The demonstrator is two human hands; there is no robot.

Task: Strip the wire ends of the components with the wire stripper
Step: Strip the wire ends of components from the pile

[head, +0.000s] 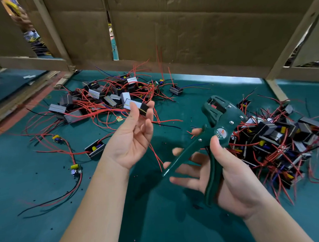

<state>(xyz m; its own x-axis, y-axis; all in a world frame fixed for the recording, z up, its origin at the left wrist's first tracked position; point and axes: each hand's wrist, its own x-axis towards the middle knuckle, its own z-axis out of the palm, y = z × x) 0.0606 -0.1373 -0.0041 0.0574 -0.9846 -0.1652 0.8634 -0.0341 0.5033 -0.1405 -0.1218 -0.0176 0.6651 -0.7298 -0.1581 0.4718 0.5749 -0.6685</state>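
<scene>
My left hand [132,138] is raised palm-up above the green table and pinches a small grey-and-black boxed component [136,106] between fingertips and thumb. Red wires [156,155] trail from it down past my palm. My right hand [227,171] holds the dark green wire stripper [216,126] by its handles, jaws pointing up and away. The handles are spread apart, my thumb lies on the tool's body and my fingers reach under the lower handle. The jaws hold nothing and stand a hand's width to the right of the component.
A heap of components with red and black wires [103,99] lies at the back left. A denser heap [275,144] sits at the right. Loose parts [76,170] lie at the left. A cardboard wall [188,29] in a wooden frame closes the back of the green table [158,220].
</scene>
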